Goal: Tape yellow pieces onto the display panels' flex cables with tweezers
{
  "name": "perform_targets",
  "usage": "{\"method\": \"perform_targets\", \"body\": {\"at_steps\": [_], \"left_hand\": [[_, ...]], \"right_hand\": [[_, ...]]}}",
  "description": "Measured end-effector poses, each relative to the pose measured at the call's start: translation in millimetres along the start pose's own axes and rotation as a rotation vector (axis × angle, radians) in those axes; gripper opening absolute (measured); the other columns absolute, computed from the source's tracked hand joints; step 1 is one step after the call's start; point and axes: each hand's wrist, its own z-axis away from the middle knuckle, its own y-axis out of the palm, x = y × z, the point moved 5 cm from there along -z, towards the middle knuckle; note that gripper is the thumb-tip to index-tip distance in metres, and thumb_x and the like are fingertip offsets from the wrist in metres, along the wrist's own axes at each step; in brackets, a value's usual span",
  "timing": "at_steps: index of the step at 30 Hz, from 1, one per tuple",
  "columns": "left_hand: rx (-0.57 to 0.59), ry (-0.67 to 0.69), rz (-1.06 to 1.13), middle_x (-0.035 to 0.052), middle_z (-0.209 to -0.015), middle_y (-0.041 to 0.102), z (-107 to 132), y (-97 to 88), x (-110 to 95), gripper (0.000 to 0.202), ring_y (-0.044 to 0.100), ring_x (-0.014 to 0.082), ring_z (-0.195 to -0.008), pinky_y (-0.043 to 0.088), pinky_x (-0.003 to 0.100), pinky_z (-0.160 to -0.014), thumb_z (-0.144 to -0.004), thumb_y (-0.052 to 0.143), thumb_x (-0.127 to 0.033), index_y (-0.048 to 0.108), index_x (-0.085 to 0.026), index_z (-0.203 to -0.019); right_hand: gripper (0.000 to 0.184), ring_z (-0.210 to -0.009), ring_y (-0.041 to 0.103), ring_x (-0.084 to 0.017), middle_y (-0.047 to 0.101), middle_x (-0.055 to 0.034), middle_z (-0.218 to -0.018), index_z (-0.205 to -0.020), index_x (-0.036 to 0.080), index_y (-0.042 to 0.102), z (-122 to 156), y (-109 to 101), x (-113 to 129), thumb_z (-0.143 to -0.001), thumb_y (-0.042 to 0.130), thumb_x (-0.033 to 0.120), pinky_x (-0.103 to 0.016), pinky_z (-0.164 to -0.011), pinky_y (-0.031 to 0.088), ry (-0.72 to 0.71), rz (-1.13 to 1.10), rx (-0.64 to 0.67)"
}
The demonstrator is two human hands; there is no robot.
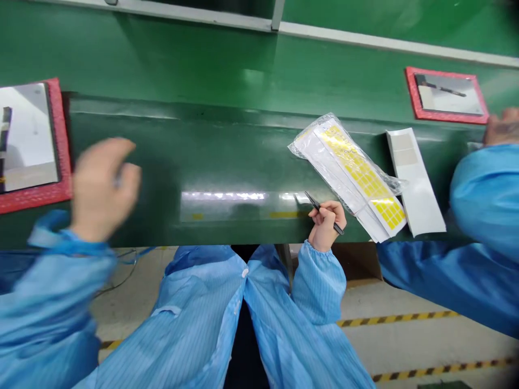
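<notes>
Green counter (170, 59) above a grey factory floor (405, 346), with black-and-yellow hazard tape (397, 320) along the floor. Near the back of the counter, a red-framed panel (446, 96) on the right and a second red-framed panel (60, 135) at the far left, both with pale reflective faces. Closer to the front edge, a clear plastic bag (348, 178) of yellow-and-white label sheets lying at a slant, and just beside it a white backing strip (416, 183), both apparently kept within easy reach of the right hand (326, 224). Along the edge, a glossy clear film strip (243, 205) with yellow marks.

Black tweezers (311, 198) in the right hand, held like a pen, probably for fine control. Right fingers (329, 212) closed narrowly around the tweezers, the tips just short of the bag and touching nothing visible. Left hand (105, 183) raised over the bare green surface, too blurred to tell how far open its fingers are or whether they hold anything. At the right edge, a co-worker's hand (503, 127) and blue sleeve (486, 200), apart from both.
</notes>
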Motion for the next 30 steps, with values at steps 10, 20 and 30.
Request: {"method": "perform_targets", "body": {"at_steps": [10,20,30], "left_hand": [[0.505,0.645,-0.154,0.0123,-0.161,0.029,95,192.5,-150,0.058,0.015,0.0438,-0.15,0.021,0.067,-0.118,-0.1,0.052,-0.043,0.042,-0.019,-0.151],[0.487,0.566,-0.172,0.0133,-0.163,0.023,92,161.2,-110,0.068,0.01,0.0429,-0.151,0.014,0.07,-0.119,-0.093,0.06,-0.052,0.042,-0.022,-0.152],[0.484,0.571,-0.178,0.0165,-0.163,0.019,93,162.4,-111,0.073,0.011,0.0448,-0.15,0.015,0.072,-0.117,-0.085,0.074,-0.044,0.044,-0.025,-0.15]], "right_hand": [[0.015,-0.035,0.03,-0.005,0.06,0.0031,-0.05,-0.078,0.02,0.051,2,3,4,-0.067,0.059,0.026,-0.016,-0.039,0.019,-0.018,-0.017,0.093],[0.01,-0.051,0.059,-0.012,0.061,0.0031,-0.058,-0.069,0.019,0.056,39,15,6,-0.07,0.066,0.019,-0.022,-0.049,0.042,-0.037,0.183,0.327],[0.008,-0.052,0.053,-0.011,0.059,0.004,-0.062,-0.071,0.021,0.059,74,33,18,-0.077,0.062,0.017,-0.024,-0.053,0.043,-0.274,0.564,0.516]]}}
